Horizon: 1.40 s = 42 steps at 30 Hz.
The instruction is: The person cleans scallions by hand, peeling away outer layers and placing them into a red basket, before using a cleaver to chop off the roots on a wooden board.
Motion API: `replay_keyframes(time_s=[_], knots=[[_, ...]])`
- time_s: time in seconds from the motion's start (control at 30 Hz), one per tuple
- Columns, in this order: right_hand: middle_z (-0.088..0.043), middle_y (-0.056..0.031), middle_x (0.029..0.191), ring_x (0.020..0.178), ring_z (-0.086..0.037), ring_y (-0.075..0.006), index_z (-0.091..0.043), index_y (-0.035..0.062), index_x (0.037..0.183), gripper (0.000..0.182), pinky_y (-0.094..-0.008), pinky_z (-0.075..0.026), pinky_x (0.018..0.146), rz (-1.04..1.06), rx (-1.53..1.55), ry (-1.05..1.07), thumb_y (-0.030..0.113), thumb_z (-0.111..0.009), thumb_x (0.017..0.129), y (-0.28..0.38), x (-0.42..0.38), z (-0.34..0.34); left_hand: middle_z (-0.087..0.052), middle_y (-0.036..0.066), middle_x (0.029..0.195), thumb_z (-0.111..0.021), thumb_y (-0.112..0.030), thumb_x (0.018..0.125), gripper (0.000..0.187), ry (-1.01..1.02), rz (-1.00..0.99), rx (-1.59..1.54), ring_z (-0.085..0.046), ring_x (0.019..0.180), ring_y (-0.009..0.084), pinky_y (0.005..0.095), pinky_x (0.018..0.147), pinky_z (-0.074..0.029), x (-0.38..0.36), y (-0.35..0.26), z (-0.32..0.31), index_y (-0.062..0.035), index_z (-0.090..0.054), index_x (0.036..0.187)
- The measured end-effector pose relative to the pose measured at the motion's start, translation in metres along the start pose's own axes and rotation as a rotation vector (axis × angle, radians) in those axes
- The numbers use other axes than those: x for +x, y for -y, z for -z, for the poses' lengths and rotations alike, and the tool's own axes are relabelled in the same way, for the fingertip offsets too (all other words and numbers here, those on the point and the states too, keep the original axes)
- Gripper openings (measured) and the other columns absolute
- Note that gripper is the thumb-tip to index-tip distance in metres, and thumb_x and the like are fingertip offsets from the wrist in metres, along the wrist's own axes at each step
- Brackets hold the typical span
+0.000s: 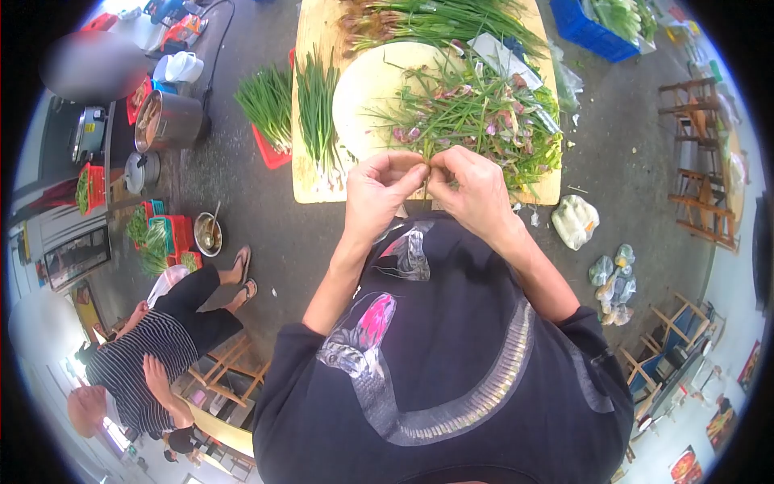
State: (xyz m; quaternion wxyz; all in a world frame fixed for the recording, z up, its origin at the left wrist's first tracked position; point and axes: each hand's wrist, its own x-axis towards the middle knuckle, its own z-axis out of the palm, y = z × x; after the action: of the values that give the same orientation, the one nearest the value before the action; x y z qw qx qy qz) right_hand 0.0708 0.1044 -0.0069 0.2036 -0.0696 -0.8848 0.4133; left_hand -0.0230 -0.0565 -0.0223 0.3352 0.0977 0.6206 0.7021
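Observation:
My left hand (382,187) and my right hand (472,189) meet at the table's near edge, thumbs and forefingers pinched together. Between the fingertips is a thin scallion (426,161), mostly hidden by them. Just beyond my hands lies a loose heap of green trimmings and purplish peelings (476,113), partly covering a round pale board (359,101). Cleaned scallions (317,105) with white ends lie in a bunch on the left of the wooden table (310,187). Scallions with brown, soil-coloured roots (367,24) are piled at the far side.
A red tray (272,149) with more scallions (266,101) stands left of the table. At far right is a blue crate (592,32) of greens. Left are a steel pot (176,119), a bowl (208,234) and a person in striped clothing (149,363). Plastic bags (614,282) lie right.

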Motion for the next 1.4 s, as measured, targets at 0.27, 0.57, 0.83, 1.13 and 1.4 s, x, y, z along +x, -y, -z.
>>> replay_keyframes(time_s=[0.27,0.57,0.83,1.13,1.4], knots=[[-0.073,-0.0161,0.087,0.078,-0.074,-0.0263,-0.075,-0.0018,0.1,0.018,-0.0363,-0.057,0.07,-0.191,0.207,0.094,0.012,-0.074,0.089,0.006,0.01,0.013,-0.078,0.012,0.104,-0.077,-0.004,0.095,0.019,0.054,0.071,-0.23,-0.075,0.092,0.0146,0.029,0.085,-0.063,0.009,-0.001,0.008,0.0026,-0.072,0.112],[-0.074,-0.014,0.088,0.077,-0.073,-0.0244,-0.074,-0.001,0.102,0.02,-0.0355,-0.058,0.069,-0.316,0.214,0.127,0.014,-0.074,0.09,0.009,0.012,0.017,-0.077,0.009,0.1,-0.075,-0.006,0.097,0.014,0.02,0.012,-0.215,-0.074,0.09,0.0147,0.0306,0.086,-0.063,0.009,0.003,-0.002,0.0003,-0.073,0.109],[-0.072,-0.0148,0.082,0.072,-0.071,-0.0258,-0.072,0.0002,0.095,0.016,-0.0374,-0.056,0.065,-0.285,0.151,0.049,0.013,-0.073,0.087,0.01,0.008,0.01,-0.078,0.011,0.101,-0.076,-0.005,0.097,0.015,0.032,0.021,-0.254,-0.075,0.091,0.016,0.0313,0.087,-0.063,0.009,0.008,-0.003,0.0011,-0.073,0.11],[-0.07,-0.0153,0.08,0.069,-0.07,-0.0273,-0.07,0.0005,0.09,0.014,-0.0381,-0.054,0.063,-0.235,0.139,0.034,0.013,-0.073,0.085,0.011,0.01,0.011,-0.077,0.011,0.103,-0.077,-0.006,0.096,0.019,0.112,0.166,-0.382,-0.075,0.093,0.0161,0.031,0.087,-0.064,0.013,0.0,0.004,0.0004,-0.073,0.113],[-0.069,-0.0164,0.081,0.073,-0.07,-0.0312,-0.069,0.0002,0.09,0.013,-0.0412,-0.055,0.065,-0.228,0.105,0.005,0.012,-0.07,0.085,0.01,0.011,0.011,-0.077,0.013,0.11,-0.077,-0.003,0.094,0.034,0.077,0.098,-0.374,-0.075,0.1,0.0184,0.031,0.09,-0.063,0.008,-0.001,-0.003,0.0029,-0.066,0.125]])
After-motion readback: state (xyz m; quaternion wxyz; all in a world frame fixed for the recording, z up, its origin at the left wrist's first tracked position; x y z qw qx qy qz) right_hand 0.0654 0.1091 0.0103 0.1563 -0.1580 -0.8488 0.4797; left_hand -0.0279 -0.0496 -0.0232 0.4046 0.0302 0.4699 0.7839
